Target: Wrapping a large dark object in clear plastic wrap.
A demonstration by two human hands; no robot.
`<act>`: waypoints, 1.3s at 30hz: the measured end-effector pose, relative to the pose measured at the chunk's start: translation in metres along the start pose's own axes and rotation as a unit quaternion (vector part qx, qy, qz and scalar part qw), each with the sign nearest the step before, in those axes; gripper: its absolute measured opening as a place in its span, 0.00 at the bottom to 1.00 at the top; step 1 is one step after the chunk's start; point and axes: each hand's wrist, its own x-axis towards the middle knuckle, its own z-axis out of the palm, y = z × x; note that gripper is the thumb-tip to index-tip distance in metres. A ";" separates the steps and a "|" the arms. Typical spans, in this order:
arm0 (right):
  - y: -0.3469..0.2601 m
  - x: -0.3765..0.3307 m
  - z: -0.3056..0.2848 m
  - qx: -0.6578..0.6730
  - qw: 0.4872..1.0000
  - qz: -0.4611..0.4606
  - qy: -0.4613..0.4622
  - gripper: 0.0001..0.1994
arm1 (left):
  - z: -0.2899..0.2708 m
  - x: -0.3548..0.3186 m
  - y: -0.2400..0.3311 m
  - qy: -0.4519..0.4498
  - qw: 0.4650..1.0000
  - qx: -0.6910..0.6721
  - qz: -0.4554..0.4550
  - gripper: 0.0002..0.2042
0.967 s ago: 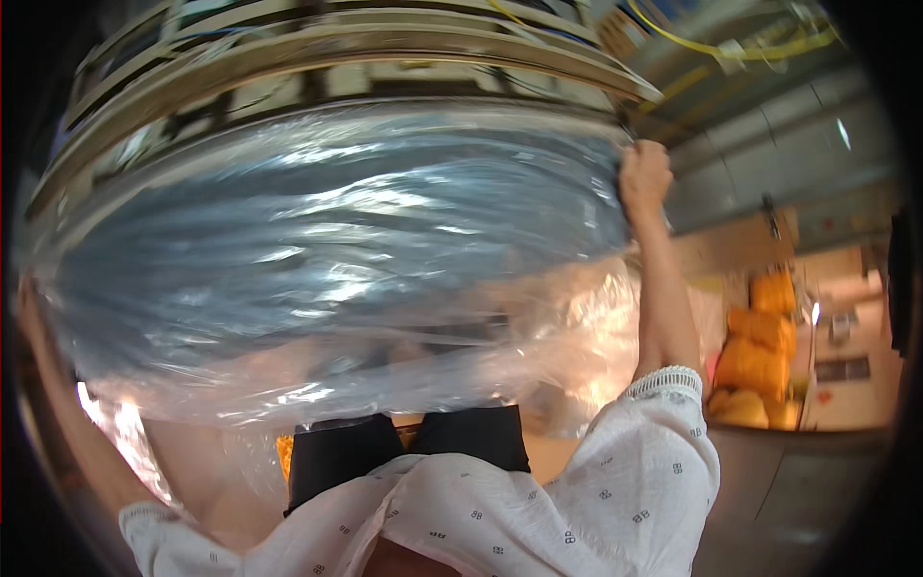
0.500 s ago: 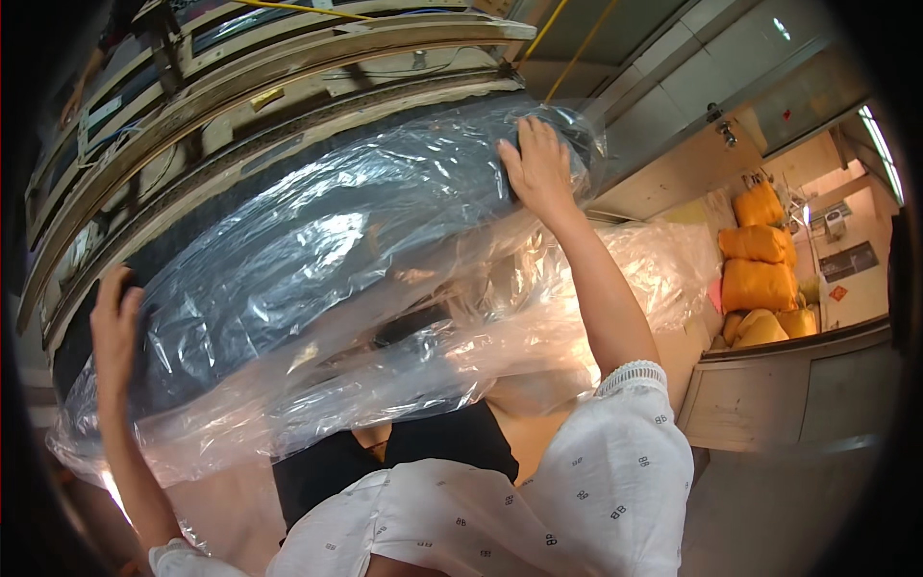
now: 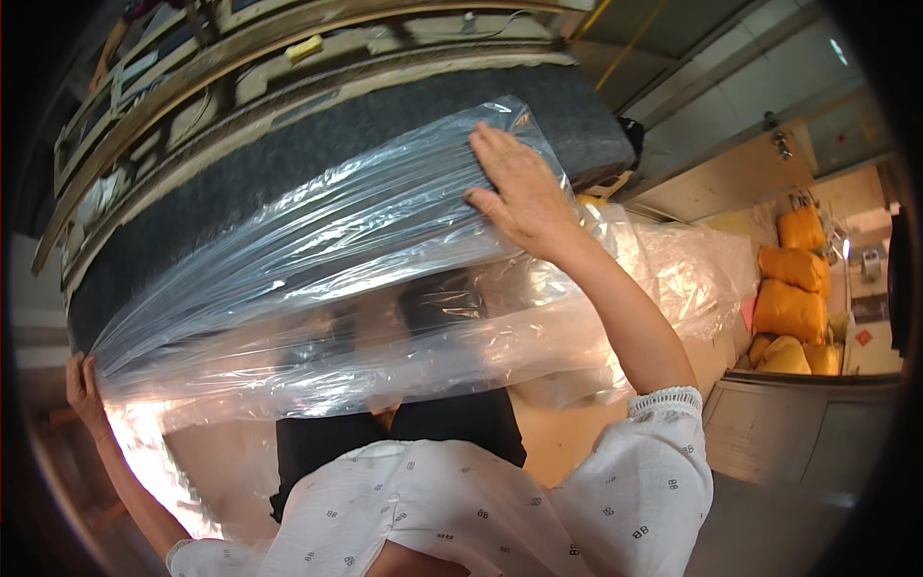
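Observation:
A clear plastic sheet lies across a dark cloth-covered bench top and hangs over its near edge toward my body. At the far left, my left hand is closed on the sheet's left end, where long folds run together at the fingers. My right hand rests flat on the sheet near its right end, fingers stretched and thumb apart. Between the hands the plastic is drawn into long, fairly straight creases. Its lower part is see-through, with dark clothing showing behind it.
Behind the bench top runs a slatted wooden frame with a small yellow block on it. More crumpled plastic lies to the right. Stacked orange bundles stand farther right, past a cabinet.
The sheet was loose and crinkled over most of the dark surface; it now lies nearer me, stretched in creases. My left hand moved nearer and closed on its end; the right slid slightly nearer.

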 end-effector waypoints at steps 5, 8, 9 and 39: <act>0.004 0.017 0.001 -0.047 0.996 0.017 0.078 0.22 | -0.041 -0.032 0.030 0.002 0.974 0.171 0.149 0.03; 0.014 0.027 0.013 -0.065 0.989 -0.033 0.127 0.18 | -0.045 -0.064 0.052 0.073 0.989 0.107 0.076 0.04; 0.018 0.028 0.015 -0.068 0.989 -0.036 0.123 0.18 | -0.047 -0.076 0.053 0.071 0.989 0.104 0.071 0.04; 0.082 0.154 0.072 0.219 0.897 0.216 0.317 0.07 | 0.140 0.137 -0.015 0.135 0.920 -0.258 -0.264 0.16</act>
